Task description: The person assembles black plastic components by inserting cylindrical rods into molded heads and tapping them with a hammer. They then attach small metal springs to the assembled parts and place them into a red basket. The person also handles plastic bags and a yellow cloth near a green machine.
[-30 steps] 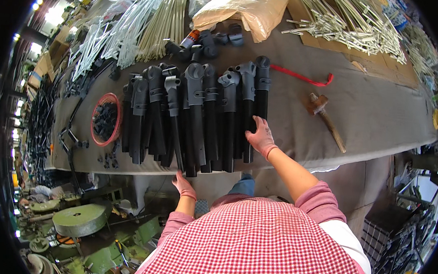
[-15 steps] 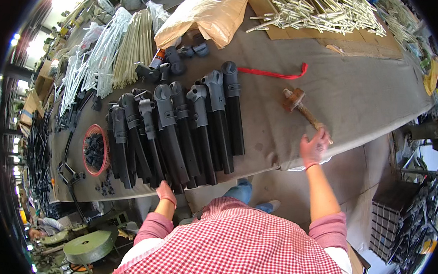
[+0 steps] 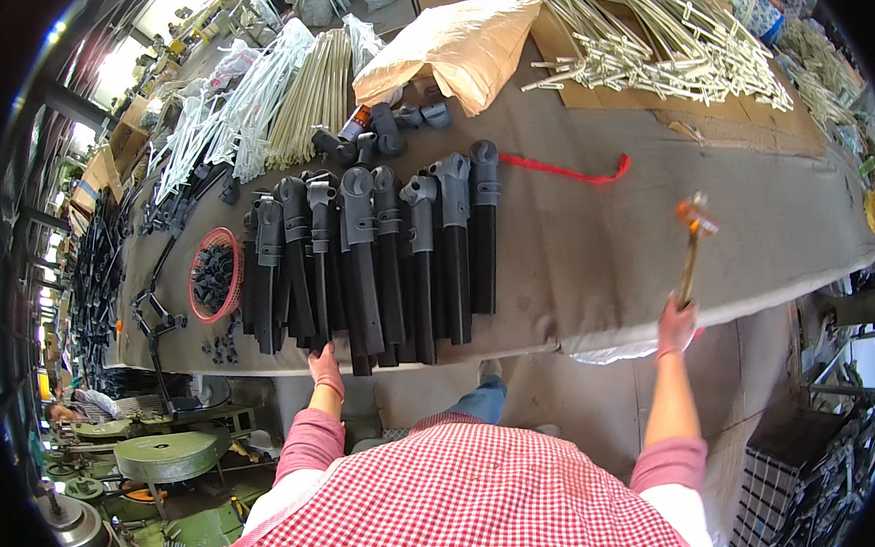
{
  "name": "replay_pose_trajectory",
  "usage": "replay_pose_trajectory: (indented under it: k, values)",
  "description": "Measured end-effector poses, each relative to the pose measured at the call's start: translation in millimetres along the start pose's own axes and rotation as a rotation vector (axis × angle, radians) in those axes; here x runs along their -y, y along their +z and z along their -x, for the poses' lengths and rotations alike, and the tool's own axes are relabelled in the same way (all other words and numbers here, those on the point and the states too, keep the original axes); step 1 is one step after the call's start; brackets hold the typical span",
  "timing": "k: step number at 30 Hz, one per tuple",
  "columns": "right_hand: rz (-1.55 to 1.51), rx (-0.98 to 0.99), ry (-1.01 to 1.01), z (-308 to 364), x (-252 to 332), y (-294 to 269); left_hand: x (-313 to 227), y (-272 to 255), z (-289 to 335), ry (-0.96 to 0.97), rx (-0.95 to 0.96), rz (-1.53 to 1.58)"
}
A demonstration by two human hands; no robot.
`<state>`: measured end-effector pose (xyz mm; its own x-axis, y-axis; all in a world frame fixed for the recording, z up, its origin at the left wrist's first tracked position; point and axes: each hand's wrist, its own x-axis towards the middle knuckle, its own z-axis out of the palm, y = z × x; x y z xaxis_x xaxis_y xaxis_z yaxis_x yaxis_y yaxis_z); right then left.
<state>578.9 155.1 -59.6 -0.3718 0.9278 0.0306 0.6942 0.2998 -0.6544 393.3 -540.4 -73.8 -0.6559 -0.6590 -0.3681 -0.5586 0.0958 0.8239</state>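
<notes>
My right hand (image 3: 676,326) is wrapped round the lower handle of a hammer (image 3: 691,264). The hammer stands head up at the right of the table, its orange-brown head smeared by motion. At the table's front edge, my left hand (image 3: 325,369) has its fingers closed at the lower end of a black tube (image 3: 319,301), partly hidden by the hand. That tube lies in a row of several black tubes (image 3: 363,304) with grey plastic joints (image 3: 358,209) on their far ends. The row lies side by side, lower ends toward me.
A red basket (image 3: 195,277) of small black parts stands left of the tubes. Behind lie grey fittings (image 3: 390,130), a brown sack (image 3: 461,44) and pale rods (image 3: 313,100). A red strap (image 3: 564,169) and cardboard (image 3: 747,124) with metal rods lie farther right.
My right hand has closed round the hammer's handle and lifted it off the table, moving right with the head raised. My left hand stays by the tubes' lower ends.
</notes>
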Motion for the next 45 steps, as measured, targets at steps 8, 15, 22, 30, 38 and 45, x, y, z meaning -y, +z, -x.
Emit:
replay_pose_trajectory:
  k: [8,15,22,30,38,45]
  values:
    - [-0.859,0.447,0.201,-35.3,-62.1,-61.9,25.2,8.2,-1.1,-0.135,0.046,0.278]
    - [-0.312,0.806,0.640,156.4,-220.4,-141.2,10.8,23.8,-21.9,0.005,0.135,0.524]
    - [-0.105,0.761,0.629,259.4,-229.2,-169.5,-42.9,62.5,-35.1,0.066,0.282,0.660]
    - [-0.141,0.714,0.483,270.0,-155.7,-125.2,-53.0,57.7,20.7,0.052,-0.093,-0.275]
    - [-0.132,0.718,0.445,283.7,-113.2,-95.3,-68.5,55.4,63.2,0.412,-0.100,-0.337]
    - [-0.085,0.659,0.543,319.9,-121.2,-103.2,-117.7,134.5,158.7,1.000,0.824,-0.156]
